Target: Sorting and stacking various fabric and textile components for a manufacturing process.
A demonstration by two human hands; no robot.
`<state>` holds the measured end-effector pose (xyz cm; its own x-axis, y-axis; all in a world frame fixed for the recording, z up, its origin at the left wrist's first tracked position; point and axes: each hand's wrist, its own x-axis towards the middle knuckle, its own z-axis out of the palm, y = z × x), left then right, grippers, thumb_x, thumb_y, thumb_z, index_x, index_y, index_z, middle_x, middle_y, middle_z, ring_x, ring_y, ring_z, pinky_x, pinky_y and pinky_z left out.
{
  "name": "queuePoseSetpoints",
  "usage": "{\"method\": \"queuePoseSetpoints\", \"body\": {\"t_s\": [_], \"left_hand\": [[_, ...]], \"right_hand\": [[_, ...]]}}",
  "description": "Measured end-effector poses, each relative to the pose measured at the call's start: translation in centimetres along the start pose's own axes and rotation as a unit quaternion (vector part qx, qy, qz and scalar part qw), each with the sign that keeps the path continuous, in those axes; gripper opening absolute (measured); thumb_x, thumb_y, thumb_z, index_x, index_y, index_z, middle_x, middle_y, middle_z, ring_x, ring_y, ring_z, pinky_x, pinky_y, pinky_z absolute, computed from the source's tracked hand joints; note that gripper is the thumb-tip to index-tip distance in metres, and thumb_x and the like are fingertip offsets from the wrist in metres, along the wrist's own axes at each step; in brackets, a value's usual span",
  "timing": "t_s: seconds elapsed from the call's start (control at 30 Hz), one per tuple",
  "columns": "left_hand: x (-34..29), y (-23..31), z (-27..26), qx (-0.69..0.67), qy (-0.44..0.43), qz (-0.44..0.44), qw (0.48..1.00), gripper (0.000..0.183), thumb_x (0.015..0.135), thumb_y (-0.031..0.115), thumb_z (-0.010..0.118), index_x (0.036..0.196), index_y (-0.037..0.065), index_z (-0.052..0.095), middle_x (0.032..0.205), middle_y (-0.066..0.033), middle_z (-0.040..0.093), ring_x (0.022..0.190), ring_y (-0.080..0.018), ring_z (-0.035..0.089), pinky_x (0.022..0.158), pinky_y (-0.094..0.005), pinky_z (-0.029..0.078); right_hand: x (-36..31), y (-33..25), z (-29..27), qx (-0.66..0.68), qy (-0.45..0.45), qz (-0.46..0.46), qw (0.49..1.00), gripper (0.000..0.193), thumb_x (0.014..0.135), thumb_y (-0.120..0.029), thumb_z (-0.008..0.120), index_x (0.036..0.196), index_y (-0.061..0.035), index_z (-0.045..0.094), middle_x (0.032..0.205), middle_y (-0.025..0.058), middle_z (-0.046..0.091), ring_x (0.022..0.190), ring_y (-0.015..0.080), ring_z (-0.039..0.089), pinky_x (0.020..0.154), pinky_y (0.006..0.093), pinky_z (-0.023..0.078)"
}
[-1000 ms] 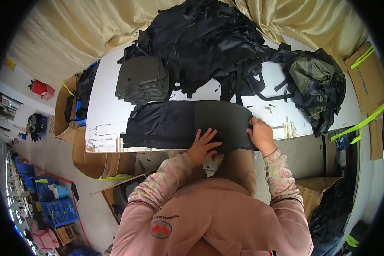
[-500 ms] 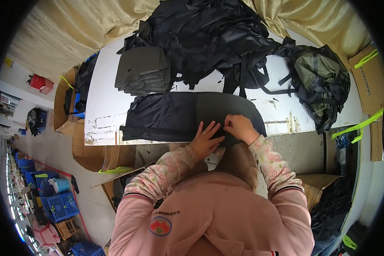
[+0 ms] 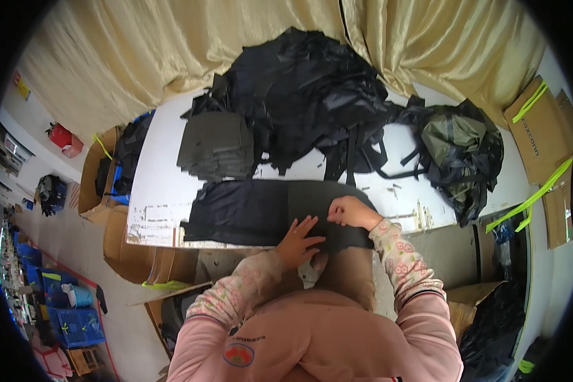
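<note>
A long black fabric piece (image 3: 235, 213) lies along the table's near edge, its right end rounded. On its right part sits a dark grey sheet (image 3: 305, 197), which looks like foam. My left hand (image 3: 299, 244) rests at the near edge of this sheet with fingers spread, holding nothing. To the right of it, my right hand (image 3: 353, 213) is pinched closed over the sheet; whatever is between its fingertips, if anything, cannot be made out. The near right corner of the piece hangs over the edge above my lap.
Behind the piece stands a stack of dark grey sheets (image 3: 213, 145). A big heap of black fabric (image 3: 305, 89) fills the table's back. An olive and black bundle (image 3: 461, 149) lies at the right. Cardboard boxes (image 3: 127, 245) stand to the left; beige curtains (image 3: 191, 44) hang behind.
The view has tilted, so the table sits lower in the picture. My right hand stays pinched over the grey sheet, and my left remains spread at its near edge.
</note>
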<state>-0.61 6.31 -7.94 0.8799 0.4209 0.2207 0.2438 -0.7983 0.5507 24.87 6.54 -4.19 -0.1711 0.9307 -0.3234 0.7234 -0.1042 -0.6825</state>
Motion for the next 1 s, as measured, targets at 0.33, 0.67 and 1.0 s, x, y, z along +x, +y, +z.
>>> {"method": "queuePoseSetpoints", "body": {"t_s": [0.33, 0.67, 1.0], "left_hand": [[0.4, -0.8, -6.3, -0.104, 0.089, -0.030, 0.990, 0.022, 0.085, 0.011, 0.063, 0.107, 0.009, 0.067, 0.117, -0.0149, 0.060, 0.109, -0.0319, 0.057, 0.096, -0.0409, 0.043], [5.1, -2.0, -9.6, -0.663, 0.178, -0.190, 0.702, 0.038, 0.097, 0.019, 0.052, 0.132, 0.006, 0.045, 0.120, -0.0064, 0.057, 0.109, -0.0148, 0.055, 0.094, -0.0284, 0.043], [3.9, -2.2, -9.4, -0.517, 0.150, -0.086, 0.838, 0.047, 0.098, 0.030, 0.050, 0.137, 0.008, 0.039, 0.129, -0.0066, 0.049, 0.115, -0.0183, 0.048, 0.100, -0.0343, 0.037]], "right_hand": [[9.5, 2.2, -11.3, -0.379, 0.359, -0.055, 0.851, 0.026, 0.077, -0.016, 0.067, 0.102, -0.0068, 0.066, 0.122, 0.0104, 0.052, 0.126, 0.0296, 0.041, 0.103, 0.0537, 0.032], [2.4, -11.8, -2.5, -0.050, 0.379, -0.342, 0.858, 0.027, 0.078, -0.005, 0.059, 0.105, 0.0010, 0.059, 0.104, 0.0153, 0.057, 0.099, 0.0328, 0.053, 0.086, 0.0405, 0.044], [-3.0, -14.0, -4.3, 0.420, 0.170, -0.293, 0.842, 0.029, 0.094, -0.003, 0.048, 0.121, 0.0009, 0.057, 0.116, 0.0047, 0.052, 0.101, 0.0138, 0.056, 0.088, 0.0265, 0.047]]}}
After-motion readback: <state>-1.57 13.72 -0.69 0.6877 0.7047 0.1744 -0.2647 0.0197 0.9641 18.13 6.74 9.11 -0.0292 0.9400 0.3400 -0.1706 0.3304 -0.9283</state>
